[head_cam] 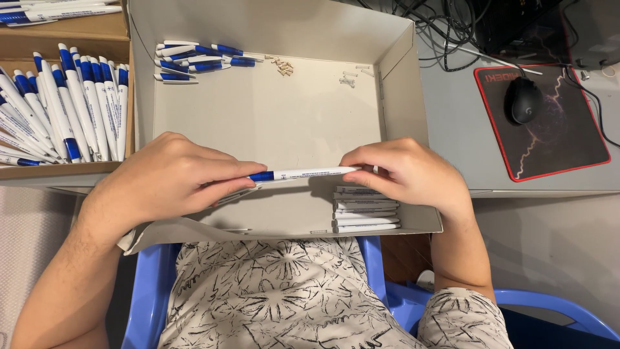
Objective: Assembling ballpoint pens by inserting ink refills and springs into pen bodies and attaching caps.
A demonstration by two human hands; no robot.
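Both hands hold one white pen with a blue grip (300, 173) level over the white cardboard box (271, 116). My left hand (171, 178) pinches the blue end; my right hand (403, 173) pinches the white tip end. Below my right hand lies a small stack of white pen barrels (365, 210) in the box's near right corner. Several finished blue and white pens (200, 61) lie at the far left of the box. Small beige parts (283, 66) and tiny white parts (352, 77) lie near the box's far wall.
A brown box with several blue and white pens (64, 110) stands to the left. On the grey desk at right sit a black mouse (524, 100) on a black, red-edged mouse pad (549, 123), with cables (445, 32) behind. A blue plastic chair (152, 291) is under me.
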